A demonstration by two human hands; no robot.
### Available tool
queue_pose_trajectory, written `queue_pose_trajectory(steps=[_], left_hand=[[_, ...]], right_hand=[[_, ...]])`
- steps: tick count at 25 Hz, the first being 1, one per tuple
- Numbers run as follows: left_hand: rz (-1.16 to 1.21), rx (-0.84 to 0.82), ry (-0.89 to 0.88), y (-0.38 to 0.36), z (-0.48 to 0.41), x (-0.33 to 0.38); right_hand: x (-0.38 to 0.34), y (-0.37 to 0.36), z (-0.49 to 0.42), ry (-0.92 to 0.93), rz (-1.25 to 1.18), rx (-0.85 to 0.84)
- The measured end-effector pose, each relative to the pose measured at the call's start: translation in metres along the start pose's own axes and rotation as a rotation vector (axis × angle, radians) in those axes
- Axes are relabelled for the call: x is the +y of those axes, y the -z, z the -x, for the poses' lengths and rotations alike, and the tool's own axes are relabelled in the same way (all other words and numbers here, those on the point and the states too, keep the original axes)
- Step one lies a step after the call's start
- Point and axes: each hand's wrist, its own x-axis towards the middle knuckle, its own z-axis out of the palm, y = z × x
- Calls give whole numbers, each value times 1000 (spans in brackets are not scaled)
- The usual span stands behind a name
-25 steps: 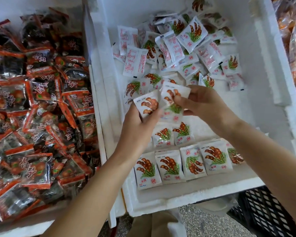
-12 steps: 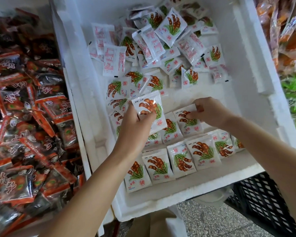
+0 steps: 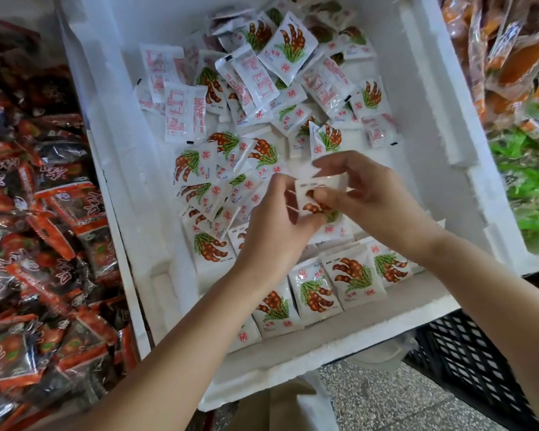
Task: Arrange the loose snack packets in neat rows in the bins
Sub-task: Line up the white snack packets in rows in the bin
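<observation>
A white foam bin holds small white snack packets printed with brown pods and green leaves. A loose pile of packets fills its far half. A neat front row of packets lies along the near wall, and a second row behind it is partly hidden by my hands. Over the middle of the bin, my left hand and my right hand both pinch one white packet between them, held above the rows.
A bin of dark red and orange packets sits to the left. Orange packets and green packets lie in bins to the right. A black plastic crate and speckled floor show below.
My right hand has left the packet it set in the second row and risen to meet my left hand. Both hands now grip the packet that my left hand held.
</observation>
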Motion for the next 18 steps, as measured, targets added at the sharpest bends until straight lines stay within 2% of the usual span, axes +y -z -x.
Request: queue_pose_trajectory(steps=[1, 3, 5, 6, 7, 9, 11, 13, 15, 18], left_hand=[[-16, -38, -21, -6, -4, 0], [-87, -99, -71, -16, -12, -1], [-324, -137, -156, -21, -25, -8], [-487, -176, -206, -23, -31, -13], [-641, -228, -256, -23, -38, -17], [-848, -334, -336, -24, -48, -25], [-940, -378, -380, -25, -52, -31], [-942, -366, -397, -24, -53, -34], [-939, -341, -412, -24, -52, -37], [-937, -309, -413, -25, -50, -43]], right_hand=[[3, 5, 1, -28, -11, -1], [10, 21, -1, -44, 58, 103], [17, 41, -5, -40, 267, 267], [18, 50, -8, -52, 363, 296], [20, 56, -11, -70, 447, 263], [26, 64, -19, -123, 626, 62], [32, 65, -30, -189, 698, -127], [39, 62, -40, -249, 630, -226], [46, 55, -45, -256, 592, -247], [59, 44, -43, -205, 619, -92]])
